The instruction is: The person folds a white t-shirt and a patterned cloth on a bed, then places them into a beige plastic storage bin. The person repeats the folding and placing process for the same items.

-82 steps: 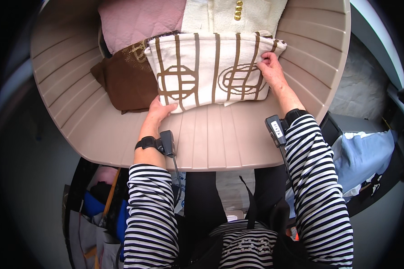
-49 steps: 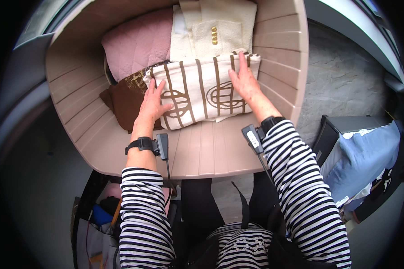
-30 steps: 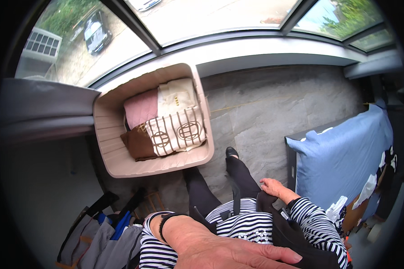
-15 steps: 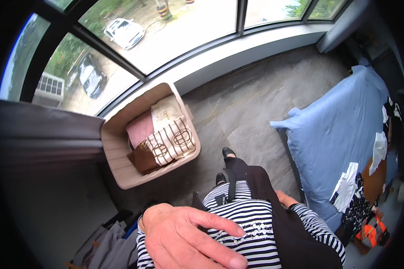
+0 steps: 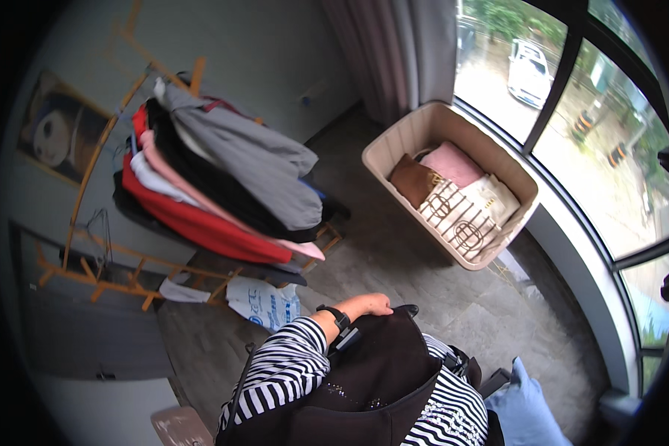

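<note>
My left hand (image 5: pixel 372 303) reaches forward in front of my dark vest, with a black band on its wrist. Its fingers look curled closed, and what they hold, if anything, is hidden. My right hand is out of view. Ahead to the right stands a beige plastic bin (image 5: pixel 381 154). Folded fabric pieces lie inside it: a pink one (image 5: pixel 453 163), a brown one (image 5: pixel 411 178) and a cream one with dark lines and circles (image 5: pixel 461 215). The left hand is apart from the bin.
A wooden clothes rack (image 5: pixel 82 204) at left carries several garments, among them a grey one (image 5: pixel 238 141) and a red one (image 5: pixel 193 227). A white plastic bag (image 5: pixel 264 303) lies by its foot. Blue cloth (image 5: pixel 528 409) shows at lower right. Windows (image 5: pixel 513 67) line the right side.
The view has turned left: the bin shifted to the right, the clothes rack came into view, and most of the blue cloth left it. The right hand is no longer visible; the left hand has curled its spread fingers.
</note>
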The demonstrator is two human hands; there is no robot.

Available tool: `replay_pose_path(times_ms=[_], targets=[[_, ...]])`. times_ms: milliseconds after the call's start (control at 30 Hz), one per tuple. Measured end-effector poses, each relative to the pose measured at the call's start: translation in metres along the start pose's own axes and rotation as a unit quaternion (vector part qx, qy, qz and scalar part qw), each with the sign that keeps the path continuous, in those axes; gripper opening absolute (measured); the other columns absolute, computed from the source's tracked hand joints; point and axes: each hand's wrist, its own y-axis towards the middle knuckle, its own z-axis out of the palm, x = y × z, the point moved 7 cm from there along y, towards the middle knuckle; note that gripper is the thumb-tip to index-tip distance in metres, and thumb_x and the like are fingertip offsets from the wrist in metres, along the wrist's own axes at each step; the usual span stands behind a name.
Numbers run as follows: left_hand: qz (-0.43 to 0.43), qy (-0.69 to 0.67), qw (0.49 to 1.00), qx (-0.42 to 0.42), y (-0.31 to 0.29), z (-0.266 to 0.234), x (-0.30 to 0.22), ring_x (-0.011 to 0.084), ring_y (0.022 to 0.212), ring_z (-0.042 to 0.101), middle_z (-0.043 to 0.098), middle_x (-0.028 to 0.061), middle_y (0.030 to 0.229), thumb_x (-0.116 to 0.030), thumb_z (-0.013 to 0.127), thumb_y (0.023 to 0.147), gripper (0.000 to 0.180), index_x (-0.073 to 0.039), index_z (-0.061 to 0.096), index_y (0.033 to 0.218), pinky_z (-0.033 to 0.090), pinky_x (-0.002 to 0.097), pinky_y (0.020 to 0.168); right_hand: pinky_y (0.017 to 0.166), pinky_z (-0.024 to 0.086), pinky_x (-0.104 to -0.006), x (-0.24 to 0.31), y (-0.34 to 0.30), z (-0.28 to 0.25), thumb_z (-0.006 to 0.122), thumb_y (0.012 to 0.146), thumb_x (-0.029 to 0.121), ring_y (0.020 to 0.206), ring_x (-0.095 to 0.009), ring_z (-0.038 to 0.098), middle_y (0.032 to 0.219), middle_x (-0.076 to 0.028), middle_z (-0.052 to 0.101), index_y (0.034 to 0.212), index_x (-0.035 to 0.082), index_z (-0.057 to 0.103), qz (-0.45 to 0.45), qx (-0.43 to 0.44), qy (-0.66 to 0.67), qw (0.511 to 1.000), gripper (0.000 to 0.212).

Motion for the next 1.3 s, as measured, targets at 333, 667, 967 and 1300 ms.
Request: replay_pose_path(times_ms=[333, 667, 967, 1300], targets=[[0.176, -0.367, 0.901, -0.147, -0.15, 0.099, -0.1, 0.0174, 0.125, 0.058, 0.063, 0.0085, 0.136, -0.042, 0.066, 0.101, 0.059, -0.006, 0.054, 0.147, 0.049, 0.0332, 0.104, 0.088, 0.055, -0.0348, 0.011, 0.018, -0.076, 0.073, 0.093, 0.032, 0.103, -0.019, 0.07, 0.11, -0.014, 0.075, 0.13, 0.003, 0.065, -0.061, 0.04, -0.126, 0.989, 0.048], [0.478, 0.015, 0.505, -0.719, -0.568, 0.043, -0.308, 0.0318, 0.144, 0.041, 0.046, 0.0151, 0.151, -0.076, 0.039, 0.098, 0.087, -0.008, 0.044, 0.151, 0.034, 0.0532, 0.117, 0.09, 0.055, -0.0349, -0.012, -0.007, -0.049, 0.072, 0.093, 0.03, 0.104, -0.019, 0.069, 0.112, -0.014, 0.075, 0.131, 0.002, 0.065, -0.093, 0.09, -0.169, 0.977, 0.048], [-0.091, 0.364, -0.099, -0.921, -0.642, 0.115, -0.32, 0.0243, 0.128, 0.059, 0.063, 0.0106, 0.137, -0.025, 0.049, 0.106, 0.043, 0.0, 0.058, 0.14, 0.048, 0.0377, 0.107, 0.093, 0.055, -0.0351, -0.121, -0.031, 0.038, 0.071, 0.095, 0.024, 0.108, -0.02, 0.069, 0.122, -0.014, 0.072, 0.133, -0.004, 0.06, -0.186, 0.212, -0.058, 0.958, 0.049], [-0.578, 0.301, -0.285, -0.703, -0.64, 0.142, -0.265, 0.0249, 0.128, 0.061, 0.07, 0.0127, 0.13, -0.021, 0.058, 0.108, 0.032, -0.001, 0.067, 0.131, 0.048, 0.038, 0.106, 0.086, 0.057, -0.0339, -0.143, -0.203, 0.107, 0.077, 0.092, 0.028, 0.098, -0.019, 0.07, 0.113, -0.012, 0.074, 0.13, -0.002, 0.063, -0.08, 0.053, -0.178, 0.979, 0.051]])
